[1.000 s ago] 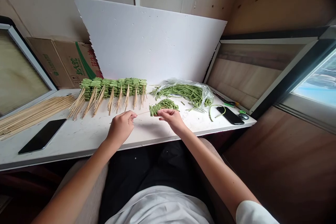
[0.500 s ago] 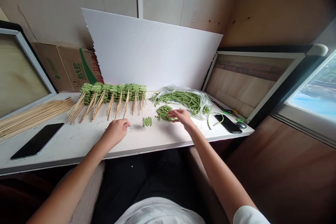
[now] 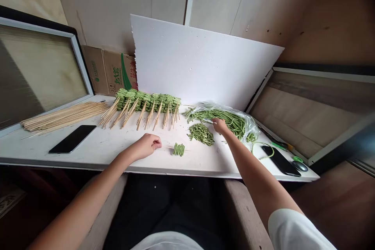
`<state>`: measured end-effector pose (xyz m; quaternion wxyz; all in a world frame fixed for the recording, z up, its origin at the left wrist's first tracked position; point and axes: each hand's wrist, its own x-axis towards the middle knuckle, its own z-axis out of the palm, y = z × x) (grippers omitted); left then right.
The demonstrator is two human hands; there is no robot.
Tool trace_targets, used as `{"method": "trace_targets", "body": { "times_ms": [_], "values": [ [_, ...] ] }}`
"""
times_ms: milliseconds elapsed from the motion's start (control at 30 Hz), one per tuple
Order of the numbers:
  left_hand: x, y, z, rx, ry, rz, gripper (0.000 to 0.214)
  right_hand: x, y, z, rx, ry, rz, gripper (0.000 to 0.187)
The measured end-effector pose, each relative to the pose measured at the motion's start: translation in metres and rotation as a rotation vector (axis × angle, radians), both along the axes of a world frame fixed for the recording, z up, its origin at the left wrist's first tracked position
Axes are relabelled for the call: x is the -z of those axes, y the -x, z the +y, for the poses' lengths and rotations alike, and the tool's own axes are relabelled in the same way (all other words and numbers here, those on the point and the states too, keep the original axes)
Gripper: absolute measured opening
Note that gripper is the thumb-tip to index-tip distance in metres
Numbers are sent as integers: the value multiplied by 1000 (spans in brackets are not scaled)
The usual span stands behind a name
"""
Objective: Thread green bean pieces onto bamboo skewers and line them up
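Head view: wooden skewers of green beans (image 3: 146, 103) lie finished left of the clear plastic bag of beans (image 3: 249, 127), where my right hand (image 3: 220, 125) sits, grip unclear; my left hand (image 3: 145, 145) curls empty.

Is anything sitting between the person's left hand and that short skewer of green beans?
Nothing visible stands in the way. The bare end of the skewer points toward the left hand, stopping just short of it, with the green beans beyond that end.

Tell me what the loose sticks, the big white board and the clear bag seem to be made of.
The loose sticks look like bamboo or light wood, pale and unpainted with a matte finish. The big white board looks like polystyrene foam: matte, with a ragged, crumbled left edge. The clear bag looks like thin plastic film, glossy, crinkled and see-through.
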<state>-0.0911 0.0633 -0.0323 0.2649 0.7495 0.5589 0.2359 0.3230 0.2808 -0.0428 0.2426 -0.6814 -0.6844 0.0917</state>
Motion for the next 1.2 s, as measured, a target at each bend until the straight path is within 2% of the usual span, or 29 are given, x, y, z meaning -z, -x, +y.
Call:
{"method": "trace_targets", "body": {
  "times_ms": [233, 433, 567, 800, 900, 1033, 1133, 1200],
  "values": [
    [-1, 3, 0, -18, 40, -21, 39, 9, 7, 22, 18, 52, -300, 23],
    [-7, 2, -3, -14, 39, 22, 35, -4, 10, 23, 24, 13, -314, 28],
    [-6, 7, -1, -17, 41, 22, 35, -33, 2, 28, 8, -76, -221, 34],
    [-2, 16, 2, -26, 29, 14, 33, -111, -26, 41, 40, -262, -110, 35],
    [-2, 18, 2, -33, 43, 12, 33, -128, -37, 39, 72, -282, -110, 34],
    [1, 20, 4, -30, 44, 18, 34, -123, -40, 32, 45, -195, -137, 28],
    [4, 22, 6, -27, 40, 9, 35, -106, -36, 26, 7, -100, -178, 19],
    [7, 24, 7, -30, 36, 3, 36, -93, -34, 23, 28, -54, -215, 13]
  ]
}}
